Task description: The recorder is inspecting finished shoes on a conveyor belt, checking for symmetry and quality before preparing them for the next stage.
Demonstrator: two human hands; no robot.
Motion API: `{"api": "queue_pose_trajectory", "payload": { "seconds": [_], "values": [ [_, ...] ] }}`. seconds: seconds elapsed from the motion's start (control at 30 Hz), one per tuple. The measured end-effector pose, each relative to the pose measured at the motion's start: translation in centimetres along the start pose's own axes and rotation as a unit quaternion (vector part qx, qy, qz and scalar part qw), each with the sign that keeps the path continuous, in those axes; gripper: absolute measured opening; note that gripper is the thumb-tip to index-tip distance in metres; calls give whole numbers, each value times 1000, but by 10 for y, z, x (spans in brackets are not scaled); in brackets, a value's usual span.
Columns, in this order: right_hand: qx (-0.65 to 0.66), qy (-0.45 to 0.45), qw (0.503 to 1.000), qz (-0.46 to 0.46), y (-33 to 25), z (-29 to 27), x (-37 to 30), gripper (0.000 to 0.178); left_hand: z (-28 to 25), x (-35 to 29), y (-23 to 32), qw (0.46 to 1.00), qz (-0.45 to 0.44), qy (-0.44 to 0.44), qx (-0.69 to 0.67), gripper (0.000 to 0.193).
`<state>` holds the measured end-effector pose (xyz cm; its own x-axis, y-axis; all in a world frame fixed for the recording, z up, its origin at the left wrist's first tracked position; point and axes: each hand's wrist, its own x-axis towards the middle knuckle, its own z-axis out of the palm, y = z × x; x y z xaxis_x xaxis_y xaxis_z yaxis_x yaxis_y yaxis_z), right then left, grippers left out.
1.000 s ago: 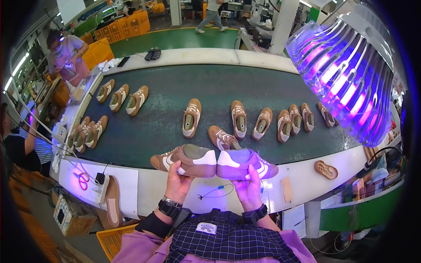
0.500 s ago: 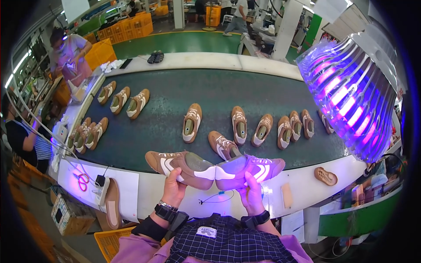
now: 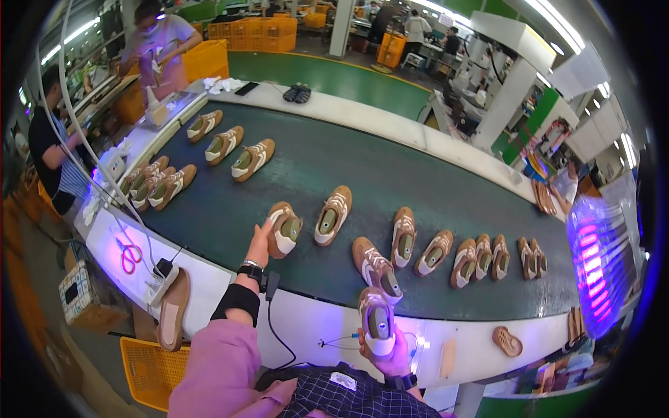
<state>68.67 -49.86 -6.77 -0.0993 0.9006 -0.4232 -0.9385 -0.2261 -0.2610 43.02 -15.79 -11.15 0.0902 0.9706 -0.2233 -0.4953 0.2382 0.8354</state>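
Note:
My left hand [image 3: 259,245] reaches out over the dark green belt [image 3: 300,143], its fingers closed on the side of a brown sneaker [image 3: 281,221] with a white heel patch. The toe of that sneaker points away from me. Close to my body, my right hand [image 3: 394,357] grips the heel end of a second brown sneaker [image 3: 371,304] at the white near rim. Its toe reaches toward another sneaker [image 3: 371,259] on the belt; I cannot tell whether the two touch. Olive-green inserts fill the openings of both held shoes.
Several more brown sneakers [image 3: 437,252] stand across the belt. A purple-lit lamp [image 3: 592,268] hangs at the right. Red scissors [image 3: 129,256], a loose sole [image 3: 174,306] and a tan sole piece [image 3: 507,341] lie on the white ledge. A yellow crate [image 3: 150,373] sits below; a co-worker [image 3: 159,52] stands far left.
The two sneakers, heel to heel before, are now apart. My left hand has carried one forward to the belt; my right has turned the other toe-away. The view has tilted and shifted.

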Motion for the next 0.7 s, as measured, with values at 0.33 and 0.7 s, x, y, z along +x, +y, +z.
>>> {"api": "queue_pose_trajectory", "payload": {
  "seconds": [0.33, 0.7],
  "values": [
    [-87, -2, 996, 9, -50, 57, 74, 59, -10, 14, -28, 831, 64, 89, 545, 84],
    [-506, 193, 823, -171, -101, 129, 365, 98, -12, 17, -33, 831, 65, 123, 538, 83]
  ]
}}
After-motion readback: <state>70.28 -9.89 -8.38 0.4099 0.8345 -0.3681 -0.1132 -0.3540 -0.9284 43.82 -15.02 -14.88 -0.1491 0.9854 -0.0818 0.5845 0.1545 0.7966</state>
